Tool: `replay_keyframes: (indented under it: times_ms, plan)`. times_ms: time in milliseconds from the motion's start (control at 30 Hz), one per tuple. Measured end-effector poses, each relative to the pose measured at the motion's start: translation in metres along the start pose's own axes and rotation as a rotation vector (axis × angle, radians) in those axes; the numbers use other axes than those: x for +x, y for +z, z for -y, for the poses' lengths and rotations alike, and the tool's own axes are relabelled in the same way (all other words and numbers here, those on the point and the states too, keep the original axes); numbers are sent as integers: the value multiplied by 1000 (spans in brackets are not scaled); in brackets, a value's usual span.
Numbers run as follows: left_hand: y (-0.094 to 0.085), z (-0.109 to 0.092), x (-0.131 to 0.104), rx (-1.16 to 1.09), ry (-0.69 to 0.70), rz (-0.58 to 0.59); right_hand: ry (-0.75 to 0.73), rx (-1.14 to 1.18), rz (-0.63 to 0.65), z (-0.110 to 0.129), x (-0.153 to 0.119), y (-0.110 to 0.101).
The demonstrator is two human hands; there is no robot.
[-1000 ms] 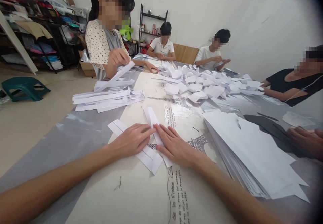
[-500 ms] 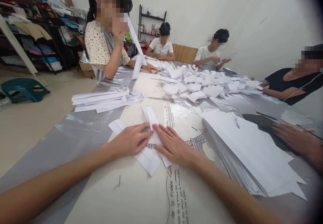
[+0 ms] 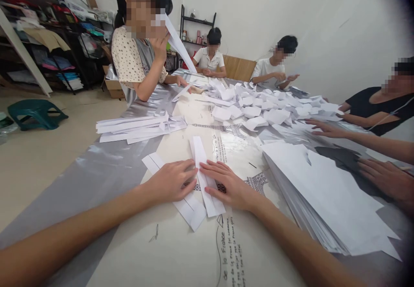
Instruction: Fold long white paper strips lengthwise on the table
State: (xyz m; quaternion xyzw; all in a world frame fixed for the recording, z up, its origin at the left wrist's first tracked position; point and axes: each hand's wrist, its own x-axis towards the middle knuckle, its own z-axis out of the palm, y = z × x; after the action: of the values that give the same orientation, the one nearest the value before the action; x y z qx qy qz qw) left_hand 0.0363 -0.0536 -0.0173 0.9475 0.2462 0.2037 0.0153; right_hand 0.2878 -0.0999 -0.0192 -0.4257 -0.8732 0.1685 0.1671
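Note:
A narrow folded white paper strip [image 3: 199, 150] lies in front of me on the printed table cover. Against its left edge rest the fingertips of my left hand [image 3: 173, 181], fingers curved and thumb apart. My right hand [image 3: 233, 186] lies on the strip's right side, its fingers stretched out and spread. Partly under my left hand is a second white strip [image 3: 191, 211] with a dark line along it. Neither hand grips anything.
A thick stack of white paper sheets [image 3: 317, 192] lies to my right, beside co-workers' hands [image 3: 381, 177]. Folded white paper pieces [image 3: 258, 106] are heaped further back. Long paper strips [image 3: 139, 127] lie at left. Several people sit around the table; a green stool [image 3: 37, 112] stands on the floor.
My hands have drawn slightly apart, and the folded strip has turned a little, its near end further right. The co-worker at left raises a paper strip; another hand reaches in at right.

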Motion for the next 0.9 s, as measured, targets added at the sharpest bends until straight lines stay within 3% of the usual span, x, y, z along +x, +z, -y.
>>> replay_keyframes:
  times_ms: [333,900]
  plan:
    - [9,9,-7,-45,41,-61,-17,-14,29,1,-1,-2]
    - [0,10,-6,-6,71,34,-46,-23,78,-1,-1,-7]
